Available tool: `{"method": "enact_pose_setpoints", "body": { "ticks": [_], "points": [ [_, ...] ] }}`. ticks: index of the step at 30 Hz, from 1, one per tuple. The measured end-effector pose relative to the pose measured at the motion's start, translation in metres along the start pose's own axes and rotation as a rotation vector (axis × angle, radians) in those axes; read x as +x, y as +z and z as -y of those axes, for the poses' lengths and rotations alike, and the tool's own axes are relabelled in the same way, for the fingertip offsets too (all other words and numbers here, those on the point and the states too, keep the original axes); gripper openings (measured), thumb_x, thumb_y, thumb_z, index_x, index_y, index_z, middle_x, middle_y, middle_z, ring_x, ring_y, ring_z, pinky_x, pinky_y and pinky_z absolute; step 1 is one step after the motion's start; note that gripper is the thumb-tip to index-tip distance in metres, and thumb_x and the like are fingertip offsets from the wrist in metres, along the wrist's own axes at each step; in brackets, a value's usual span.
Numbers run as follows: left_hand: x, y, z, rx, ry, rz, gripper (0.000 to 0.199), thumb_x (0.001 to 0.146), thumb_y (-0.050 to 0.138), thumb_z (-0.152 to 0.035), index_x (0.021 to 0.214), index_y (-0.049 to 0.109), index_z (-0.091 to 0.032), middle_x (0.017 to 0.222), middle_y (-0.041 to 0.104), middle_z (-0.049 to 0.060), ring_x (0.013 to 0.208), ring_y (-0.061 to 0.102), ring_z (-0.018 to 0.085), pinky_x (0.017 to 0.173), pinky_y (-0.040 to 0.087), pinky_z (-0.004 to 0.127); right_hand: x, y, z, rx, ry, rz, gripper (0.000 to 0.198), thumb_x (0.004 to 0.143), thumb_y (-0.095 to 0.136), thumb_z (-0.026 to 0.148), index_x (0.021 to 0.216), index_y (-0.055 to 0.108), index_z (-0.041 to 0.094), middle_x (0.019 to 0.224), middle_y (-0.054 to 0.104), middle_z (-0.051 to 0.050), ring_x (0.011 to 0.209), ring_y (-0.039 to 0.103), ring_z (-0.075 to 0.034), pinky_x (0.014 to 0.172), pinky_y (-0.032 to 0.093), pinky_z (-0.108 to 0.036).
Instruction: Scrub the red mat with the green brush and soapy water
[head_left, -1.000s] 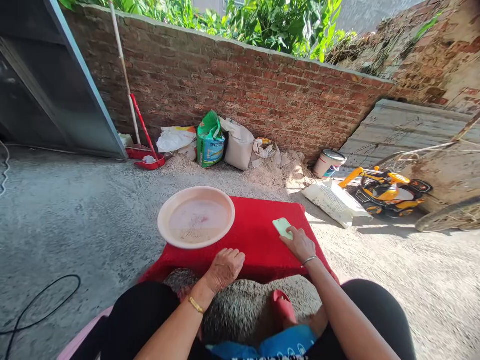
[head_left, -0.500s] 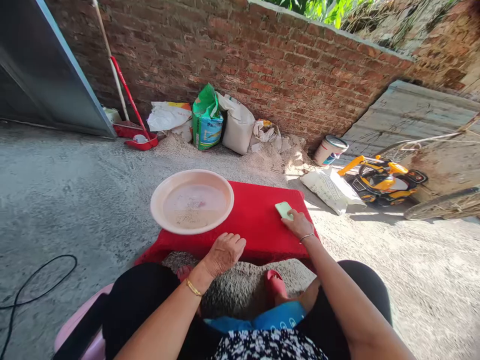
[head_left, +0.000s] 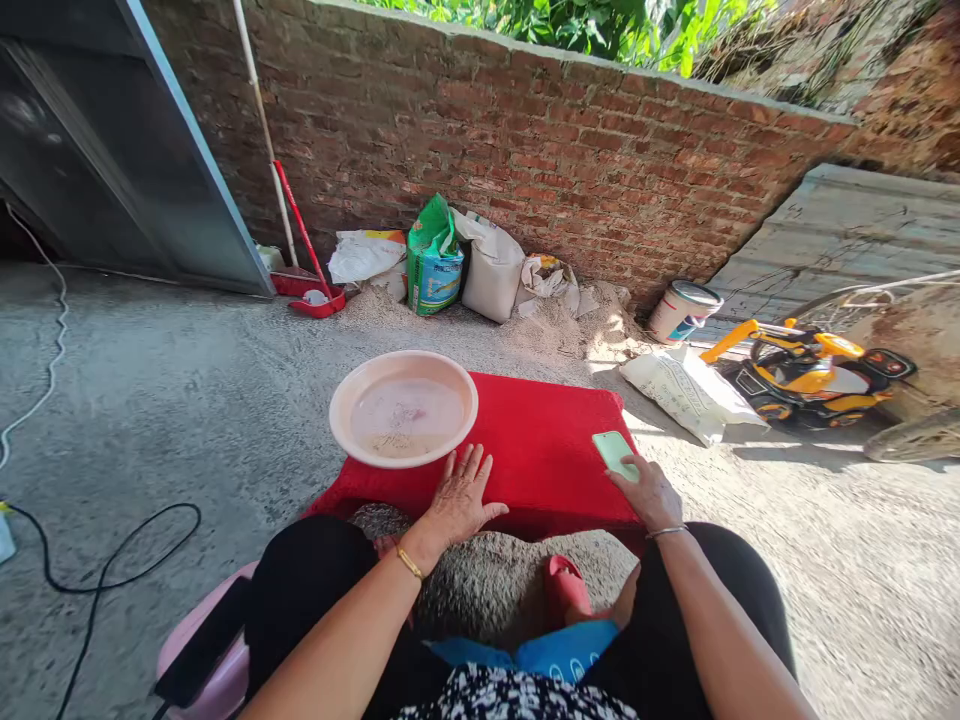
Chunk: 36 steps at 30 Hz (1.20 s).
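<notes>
Phone (head_left: 613, 453), pale green: right of basin (head_left: 340, 408), pinched in right hand (head_left: 652, 496). Left hand (head_left: 459, 505): open, spread, just beside basin's near-right rim, over or on red-covered desk (head_left: 540, 430). Step, seemingly: holding phone. Called for next, probably: steady grip, clear of basin.

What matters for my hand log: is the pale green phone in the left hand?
No, the right hand holds the pale green phone, while the left hand is open near the basin.

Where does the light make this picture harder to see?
Head view: sunlight nearly whitens the ground at right; head view: the metal panel at upper left is dark; head view: the green phone and right hand look fairly clear.
</notes>
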<state>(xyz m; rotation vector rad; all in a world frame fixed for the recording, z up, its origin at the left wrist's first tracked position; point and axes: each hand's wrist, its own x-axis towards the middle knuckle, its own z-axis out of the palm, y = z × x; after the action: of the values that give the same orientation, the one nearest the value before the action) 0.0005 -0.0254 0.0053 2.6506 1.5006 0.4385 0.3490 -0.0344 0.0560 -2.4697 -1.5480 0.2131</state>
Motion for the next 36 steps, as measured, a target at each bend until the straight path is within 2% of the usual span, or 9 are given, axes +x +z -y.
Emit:
{"method": "enact_pose_setpoints", "body": {
  "ticks": [5, 9, 14, 21, 24, 28, 32, 36],
  "points": [
    [0.004, 0.011, -0.007, -0.018, 0.062, 0.026, 0.09, 0.079, 0.049, -0.072, 0.146, 0.034, -0.014, 0.155, 0.027, 0.016, 0.145, 0.018, 0.03, 0.117, 0.016, 0.054, 0.0, 0.009, 0.013, 0.015, -0.139, -0.011, 0.042, 0.082, 0.052, 0.059, 0.11, 0.059, 0.029, 0.11, 0.058, -0.006, 0.093, 0.061, -0.022, 0.077, 0.047, -0.035],
    [0.009, 0.013, -0.008, -0.005, 0.076, 0.021, 0.094, 0.079, 0.047, -0.074, 0.148, 0.028, -0.014, 0.157, 0.022, 0.016, 0.147, 0.012, 0.029, 0.117, 0.014, 0.054, -0.006, 0.008, 0.016, 0.011, -0.185, -0.041, 0.045, 0.082, 0.049, 0.062, 0.112, 0.058, 0.029, 0.109, 0.058, -0.005, 0.09, 0.062, -0.022, 0.074, 0.047, -0.035],
    [0.012, 0.013, -0.008, 0.011, 0.043, 0.063, 0.094, 0.081, 0.04, -0.076, 0.15, 0.024, -0.013, 0.157, 0.022, 0.017, 0.146, 0.014, 0.03, 0.117, 0.013, 0.055, -0.01, 0.011, 0.014, 0.029, -0.236, -0.044, 0.05, 0.08, 0.048, 0.067, 0.112, 0.057, 0.03, 0.107, 0.058, -0.004, 0.083, 0.062, -0.022, 0.07, 0.047, -0.036],
    [0.017, 0.01, -0.006, 0.03, 0.002, 0.08, 0.091, 0.084, 0.036, -0.074, 0.149, 0.024, -0.012, 0.157, 0.02, 0.017, 0.146, 0.014, 0.03, 0.118, 0.01, 0.055, -0.014, 0.004, 0.01, 0.042, -0.242, -0.078, 0.047, 0.079, 0.05, 0.065, 0.108, 0.06, 0.029, 0.104, 0.06, -0.004, 0.081, 0.062, -0.023, 0.065, 0.046, -0.035],
    [0.021, 0.008, -0.007, 0.034, -0.029, 0.089, 0.088, 0.085, 0.038, -0.072, 0.149, 0.026, -0.013, 0.156, 0.023, 0.017, 0.145, 0.018, 0.03, 0.117, 0.012, 0.055, -0.014, 0.001, 0.009, 0.053, -0.238, -0.077, 0.046, 0.078, 0.051, 0.064, 0.107, 0.06, 0.029, 0.104, 0.061, -0.004, 0.079, 0.062, -0.022, 0.065, 0.046, -0.034],
    [0.03, 0.006, -0.01, 0.054, -0.062, 0.032, 0.087, 0.086, 0.041, -0.068, 0.15, 0.023, -0.012, 0.157, 0.02, 0.018, 0.146, 0.014, 0.031, 0.116, 0.016, 0.055, -0.014, 0.0, 0.005, 0.062, -0.242, -0.055, 0.045, 0.078, 0.051, 0.064, 0.107, 0.06, 0.03, 0.106, 0.06, -0.004, 0.081, 0.062, -0.022, 0.065, 0.046, -0.034],
    [0.038, 0.006, -0.012, 0.038, -0.107, 0.125, 0.086, 0.086, 0.04, -0.069, 0.149, 0.026, -0.013, 0.155, 0.025, 0.018, 0.145, 0.019, 0.031, 0.116, 0.016, 0.056, -0.015, 0.0, -0.001, 0.055, -0.245, -0.061, 0.045, 0.078, 0.051, 0.064, 0.106, 0.06, 0.03, 0.108, 0.06, -0.005, 0.085, 0.062, -0.023, 0.066, 0.046, -0.034],
    [0.044, 0.004, -0.017, 0.043, -0.064, 0.057, 0.089, 0.086, 0.038, -0.07, 0.15, 0.021, -0.011, 0.158, 0.015, 0.018, 0.146, 0.012, 0.031, 0.117, 0.015, 0.054, -0.016, -0.001, -0.004, 0.04, -0.211, -0.039, 0.046, 0.078, 0.053, 0.063, 0.107, 0.06, 0.029, 0.109, 0.06, -0.005, 0.084, 0.063, -0.023, 0.066, 0.047, -0.035]
  ]
}}
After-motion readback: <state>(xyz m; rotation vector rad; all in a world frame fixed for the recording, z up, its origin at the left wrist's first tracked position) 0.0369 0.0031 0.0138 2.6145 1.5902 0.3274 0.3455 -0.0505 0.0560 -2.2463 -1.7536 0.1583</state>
